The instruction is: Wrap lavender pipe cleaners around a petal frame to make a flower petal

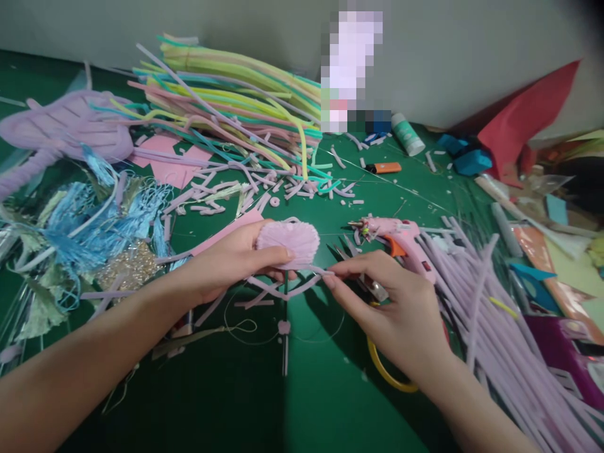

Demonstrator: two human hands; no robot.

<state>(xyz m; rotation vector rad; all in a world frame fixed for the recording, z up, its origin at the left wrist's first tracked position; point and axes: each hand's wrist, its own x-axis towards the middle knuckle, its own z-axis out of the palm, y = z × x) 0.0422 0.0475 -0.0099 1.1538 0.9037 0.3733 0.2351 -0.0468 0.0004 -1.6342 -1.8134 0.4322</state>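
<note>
My left hand [231,261] grips a fan-shaped piece made of lilac pipe cleaners [289,242], held just above the green table [302,390]. My right hand [387,302] pinches the free end of a lilac pipe cleaner [317,272] that sticks out from the bottom of that piece. Loose lilac strands hang under the piece. A pink glue gun [401,239] lies just behind my right hand. Scissors with yellow handles [377,362] lie under that hand.
A big pile of coloured pipe cleaners [231,107] fills the back. Long lilac pipe cleaners [491,327] lie at the right. Blue tassels [80,233] and a lilac woven shape [66,129] sit at left. An orange lighter [383,168], a glue bottle [408,134] and red paper [523,126] lie behind.
</note>
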